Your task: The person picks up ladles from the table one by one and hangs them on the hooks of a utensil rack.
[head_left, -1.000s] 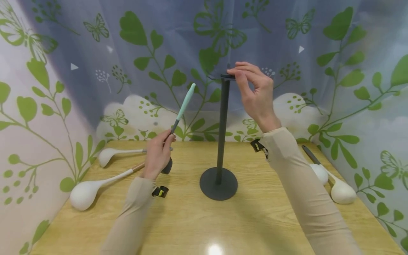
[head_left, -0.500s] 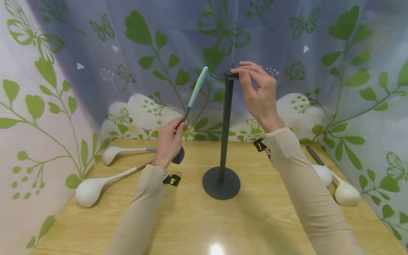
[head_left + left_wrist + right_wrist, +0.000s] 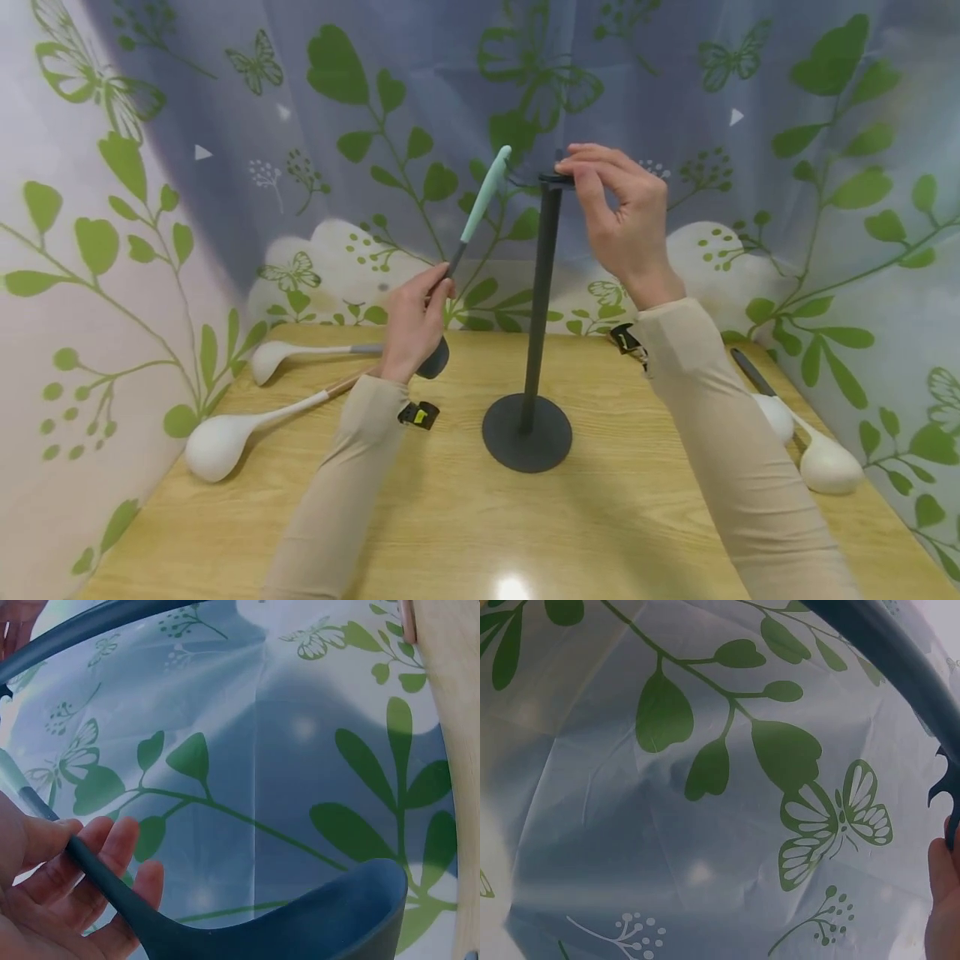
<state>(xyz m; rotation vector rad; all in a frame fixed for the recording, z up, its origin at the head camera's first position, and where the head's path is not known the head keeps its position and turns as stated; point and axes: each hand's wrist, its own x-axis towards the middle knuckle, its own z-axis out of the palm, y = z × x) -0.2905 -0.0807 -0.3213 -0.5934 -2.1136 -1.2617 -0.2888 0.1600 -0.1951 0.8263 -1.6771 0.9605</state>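
My left hand [image 3: 415,321] pinches the shaft of a ladle with a mint-green handle [image 3: 485,196] and a dark bowl [image 3: 300,934]. The ladle is held up off the table, handle tip raised and leaning right, close to the stand's top; its bowl hangs below the hand. At the centre stands a black rack [image 3: 542,300], a tall post on a round base [image 3: 527,433]. Its top carries small curved hooks [image 3: 943,780]. My right hand [image 3: 630,217] grips the rack's top piece between thumb and fingers, on the right of the post.
On the left of the wooden table [image 3: 480,533] lie a white ladle [image 3: 219,447] with a wooden handle and a second white ladle [image 3: 272,361]. At right, a cream ladle [image 3: 831,467] lies beside a white one [image 3: 776,417], partly behind my sleeve. Patterned fabric [image 3: 420,100] surrounds the table.
My left hand has carried the ladle up and to the right, bringing its handle tip closer to the rack's top. My right hand keeps its hold there. The head view has shifted slightly.
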